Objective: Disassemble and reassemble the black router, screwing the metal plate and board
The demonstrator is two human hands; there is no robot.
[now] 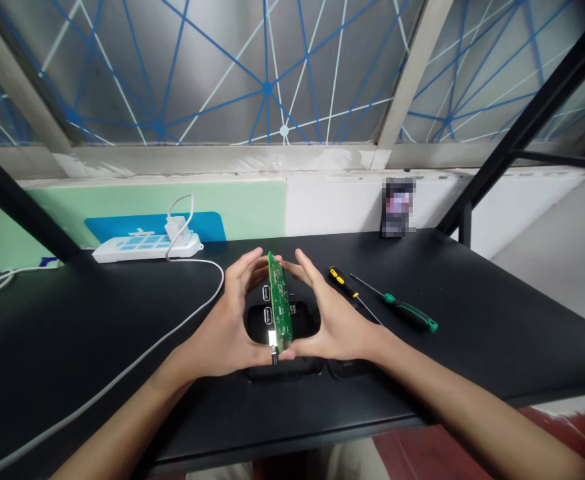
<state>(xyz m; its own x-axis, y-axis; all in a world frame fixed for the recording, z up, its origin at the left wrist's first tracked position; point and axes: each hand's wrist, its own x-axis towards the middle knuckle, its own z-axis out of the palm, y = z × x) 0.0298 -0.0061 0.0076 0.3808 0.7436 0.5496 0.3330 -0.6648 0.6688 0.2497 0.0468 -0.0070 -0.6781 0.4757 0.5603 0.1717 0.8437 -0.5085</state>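
Note:
A green circuit board [281, 300] is held on edge above the table, its narrow side toward me. Two metal USB ports and a black jack show on its left side. My left hand [232, 327] grips it from the left, thumb at the near end and fingers at the far end. From the other side, my right hand [332, 317] holds the same two ends, its thumb close to the left one. Beneath the board lies a black plastic casing [285, 368], partly hidden by my hands. A second black piece [349, 369] lies beside it, under my right wrist.
To the right lie a yellow-and-black screwdriver [343, 280] and a green-and-black screwdriver [409, 313]. A white power strip [145, 248] with a plugged-in charger [177, 230] stands at the back left. Its white cable [172, 331] crosses the black table [492, 320]. A phone [397, 208] leans against the wall.

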